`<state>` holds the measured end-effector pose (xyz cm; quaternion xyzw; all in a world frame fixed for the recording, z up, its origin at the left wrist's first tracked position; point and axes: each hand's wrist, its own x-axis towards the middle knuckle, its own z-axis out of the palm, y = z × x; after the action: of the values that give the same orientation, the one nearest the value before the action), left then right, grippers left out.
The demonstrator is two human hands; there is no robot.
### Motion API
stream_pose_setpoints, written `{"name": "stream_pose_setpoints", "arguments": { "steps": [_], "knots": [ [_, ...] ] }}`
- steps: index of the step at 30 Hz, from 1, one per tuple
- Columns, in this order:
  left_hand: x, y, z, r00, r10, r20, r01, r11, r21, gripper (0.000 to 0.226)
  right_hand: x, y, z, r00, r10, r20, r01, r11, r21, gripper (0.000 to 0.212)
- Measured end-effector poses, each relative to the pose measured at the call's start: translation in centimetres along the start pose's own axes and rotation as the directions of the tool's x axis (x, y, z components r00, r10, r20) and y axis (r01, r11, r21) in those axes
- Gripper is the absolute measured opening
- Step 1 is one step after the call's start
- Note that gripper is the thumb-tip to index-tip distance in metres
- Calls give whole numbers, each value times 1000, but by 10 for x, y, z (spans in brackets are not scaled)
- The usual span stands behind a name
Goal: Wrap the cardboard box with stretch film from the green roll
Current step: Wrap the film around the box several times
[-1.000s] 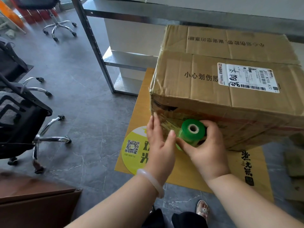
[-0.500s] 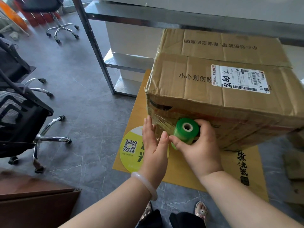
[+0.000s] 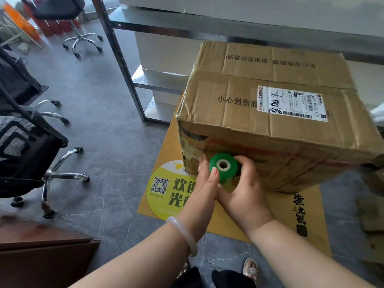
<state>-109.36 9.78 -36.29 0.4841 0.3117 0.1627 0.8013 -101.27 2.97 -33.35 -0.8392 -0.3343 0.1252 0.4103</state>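
Observation:
A large brown cardboard box with a white shipping label stands on a yellow floor mat. The green roll of stretch film sits against the box's near face, close to its lower left corner, core end toward me. My right hand grips the roll from the right and below. My left hand touches the roll's left side, fingers flat along the box near the corner. Glossy film lies over the box's left corner.
A metal shelf leg rises just left of the box. Black office chairs stand at the left, another chair at the back. A brown board lies at the lower left. Cardboard scraps lie on the right.
The roll and both hands have shifted left along the box's near face toward its left corner. My left hand has closed in against the roll.

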Motion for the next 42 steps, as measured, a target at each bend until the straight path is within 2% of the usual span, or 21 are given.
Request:
{"name": "stream_pose_setpoints", "arguments": {
  "steps": [4, 6, 9, 12, 14, 17, 20, 24, 27, 31, 33, 35, 37, 40, 42],
  "knots": [
    [-1, 5, 11, 999, -10, -52, 13, 998, 55, 101, 5, 4, -11, 998, -11, 65, 13, 1000, -28, 69],
    [-1, 12, 21, 994, -2, -107, 11, 996, 88, 100, 12, 4, -16, 996, -45, 83, 49, 997, -53, 64],
    [-1, 14, 31, 976, 68, -206, -35, 987, 160, 94, 16, 4, -22, 995, -67, 75, 75, 991, -107, 60],
    [-6, 13, 37, 922, 88, -378, -37, 990, 140, 102, 14, 7, -31, 996, -64, 67, 74, 985, -159, 64],
    [-10, 10, 43, 879, 10, -476, 27, 997, 70, 103, 15, 8, -37, 994, -52, 96, 68, 983, -173, 64],
    [-13, 6, 55, 886, -137, -443, 90, 988, -126, 103, 18, 10, -46, 985, -51, 164, 84, 976, -200, 61],
    [-13, 5, 67, 885, -211, -416, 116, 964, -241, 107, 18, 14, -54, 963, -62, 263, 111, 978, -178, 62],
    [-16, 7, 88, 884, -243, -400, 95, 930, -355, 96, 20, 23, -74, 918, -22, 395, 18, 1000, 15, 61],
    [-17, 12, 109, 879, -249, -408, 84, 921, -381, 97, 27, 33, -92, 872, -105, 478, 58, 992, 113, 65],
    [-18, 12, 135, 850, -220, -478, 7, 913, -408, 103, 33, 43, -116, 812, -270, 518, 245, 962, 118, 84],
    [-23, 11, 148, 840, -227, -493, -1, 908, -419, 101, 32, 47, -128, 800, -309, 514, 309, 947, 88, 77],
    [-27, 7, 159, 835, -242, -495, 18, 910, -414, 97, 30, 51, -138, 819, -289, 495, 298, 952, 63, 68],
    [-26, 4, 166, 839, -252, -483, 35, 910, -413, 95, 29, 56, -144, 834, -240, 497, 229, 970, 84, 64],
    [-21, 5, 173, 849, -248, -467, 53, 918, -392, 108, 32, 61, -151, 838, -180, 516, 124, 982, 142, 64],
    [-19, 4, 177, 862, -238, -447, 53, 920, -387, 113, 32, 63, -155, 840, -193, 507, 129, 979, 159, 68]
  ]
}}
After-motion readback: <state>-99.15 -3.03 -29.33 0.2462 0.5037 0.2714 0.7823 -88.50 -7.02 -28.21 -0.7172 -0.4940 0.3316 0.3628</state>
